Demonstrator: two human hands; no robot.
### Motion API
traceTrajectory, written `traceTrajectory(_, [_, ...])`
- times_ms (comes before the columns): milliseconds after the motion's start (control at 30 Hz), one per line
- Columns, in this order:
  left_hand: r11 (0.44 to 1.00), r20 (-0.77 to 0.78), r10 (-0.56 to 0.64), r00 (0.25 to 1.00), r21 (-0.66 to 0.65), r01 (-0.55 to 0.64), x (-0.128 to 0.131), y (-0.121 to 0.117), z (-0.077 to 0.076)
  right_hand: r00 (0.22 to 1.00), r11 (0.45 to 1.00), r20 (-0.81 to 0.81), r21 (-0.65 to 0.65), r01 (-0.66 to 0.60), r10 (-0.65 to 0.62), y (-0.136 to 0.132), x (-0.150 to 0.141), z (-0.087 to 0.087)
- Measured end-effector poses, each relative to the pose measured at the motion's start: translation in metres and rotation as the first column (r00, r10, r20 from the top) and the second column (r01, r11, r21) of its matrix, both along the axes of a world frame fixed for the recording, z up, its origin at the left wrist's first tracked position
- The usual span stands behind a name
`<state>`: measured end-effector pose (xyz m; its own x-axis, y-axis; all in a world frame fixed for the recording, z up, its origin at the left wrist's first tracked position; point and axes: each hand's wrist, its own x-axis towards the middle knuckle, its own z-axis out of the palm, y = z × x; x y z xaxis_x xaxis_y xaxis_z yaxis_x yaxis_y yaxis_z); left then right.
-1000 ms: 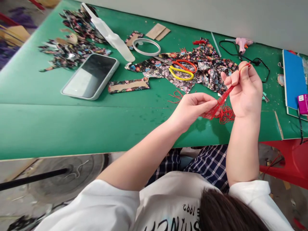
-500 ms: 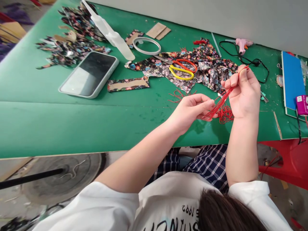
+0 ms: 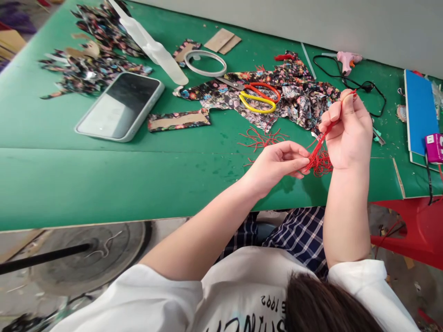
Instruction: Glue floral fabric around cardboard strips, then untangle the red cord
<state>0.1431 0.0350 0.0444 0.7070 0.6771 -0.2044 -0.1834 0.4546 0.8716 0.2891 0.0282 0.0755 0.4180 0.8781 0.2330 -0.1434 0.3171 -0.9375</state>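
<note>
A bundle of thin red strings [image 3: 315, 150] is stretched slantwise between my two hands above the table. My left hand [image 3: 282, 161] pinches its lower end between thumb and fingers. Higher up, my right hand [image 3: 348, 127] is closed round the upper end, and a bit of red sticks out above the thumb. Beneath the hands lies a loose heap of red string [image 3: 322, 165], partly hidden by them. More loose red strands [image 3: 261, 137] rest just beyond my left hand. Behind them, scissors [image 3: 259, 97] with one red and one yellow handle lie on crumpled floral fabric [image 3: 301, 103].
On the green table [image 3: 121, 184] are a phone [image 3: 121, 106], a white plastic strip [image 3: 152, 46], a tape roll [image 3: 206, 63], floral fabric scraps [image 3: 90, 69] and cardboard pieces [image 3: 222, 41]. A pink glue gun [image 3: 348, 61] with a black cord and a blue board [image 3: 420, 115] are at the right.
My left hand slid slightly along the strings and now pinches them more tightly together. More loose red strands show on the table beyond it. The right hand keeps its hold.
</note>
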Motion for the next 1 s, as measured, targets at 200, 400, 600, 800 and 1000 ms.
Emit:
traceTrajectory(200, [0.965,-0.114,0.071,0.991,0.261,-0.039,-0.003,0.003,-0.013,0.999,1.0,0.052,0.017,0.001,-0.002,-0.001,-0.005,0.002])
traceTrajectory(400, [0.724,-0.061,0.37,0.927,0.644,-0.247,0.002,0.004,0.005,0.992,0.994,0.126,0.11,-0.024,0.01,0.0,-0.015,0.002])
traceTrajectory(600, [0.726,-0.019,0.391,0.92,0.622,-0.295,0.021,0.0,0.013,0.988,0.996,0.152,0.085,-0.006,-0.007,-0.003,-0.023,0.001])
traceTrajectory(800, [0.716,0.038,0.463,0.885,0.573,-0.399,0.031,-0.008,0.007,0.993,0.998,0.099,0.011,-0.059,0.057,-0.005,-0.028,0.001])
traceTrajectory(1000, [0.764,-0.037,0.476,0.879,0.512,-0.392,0.021,-0.013,-0.007,0.997,0.998,0.043,-0.01,-0.057,0.057,0.001,-0.027,-0.004])
